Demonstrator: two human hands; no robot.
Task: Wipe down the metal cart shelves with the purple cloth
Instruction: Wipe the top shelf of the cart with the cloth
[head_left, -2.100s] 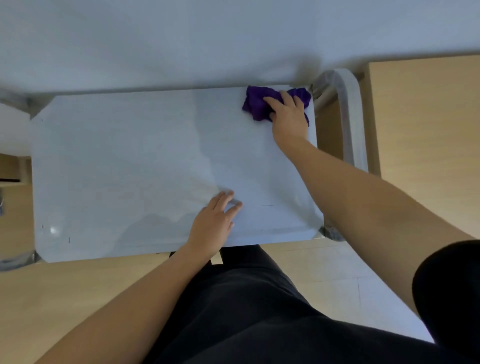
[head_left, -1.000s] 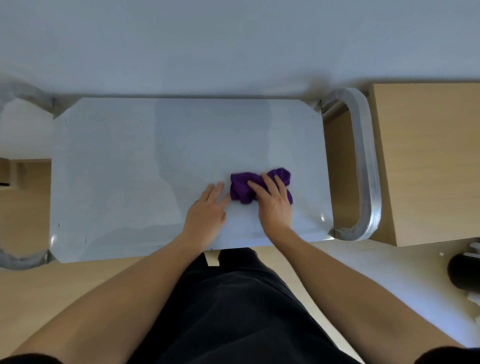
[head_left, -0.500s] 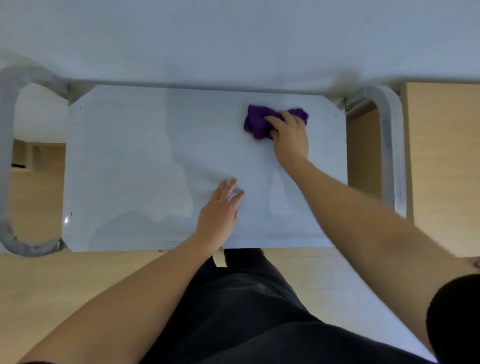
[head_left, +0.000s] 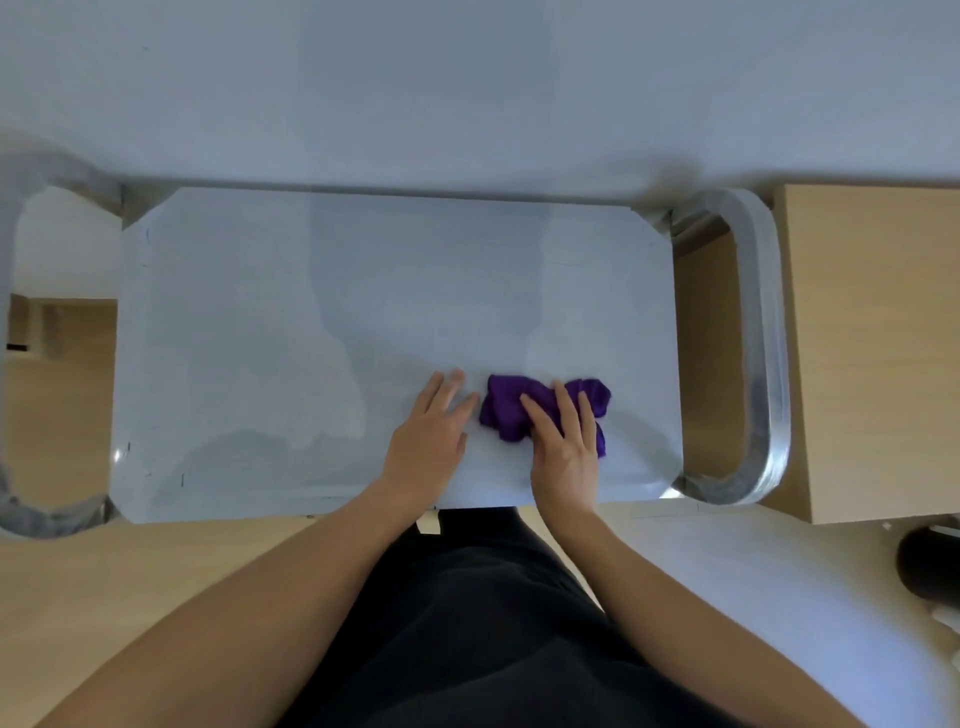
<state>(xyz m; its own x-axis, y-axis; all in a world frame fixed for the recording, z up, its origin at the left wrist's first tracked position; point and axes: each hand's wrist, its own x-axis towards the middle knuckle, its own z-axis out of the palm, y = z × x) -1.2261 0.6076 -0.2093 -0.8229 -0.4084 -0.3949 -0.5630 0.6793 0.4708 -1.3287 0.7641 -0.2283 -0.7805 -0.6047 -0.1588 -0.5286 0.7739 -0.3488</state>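
Near the front edge of the metal cart shelf (head_left: 270, 322), our right hand (head_left: 567, 452) presses the purple cloth (head_left: 506, 410) straight-fingered; left hand (head_left: 430, 434) flat beside.

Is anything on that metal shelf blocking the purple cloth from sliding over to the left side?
Only the person's own left hand, resting flat on the metal cart shelf just left of the crumpled purple cloth.
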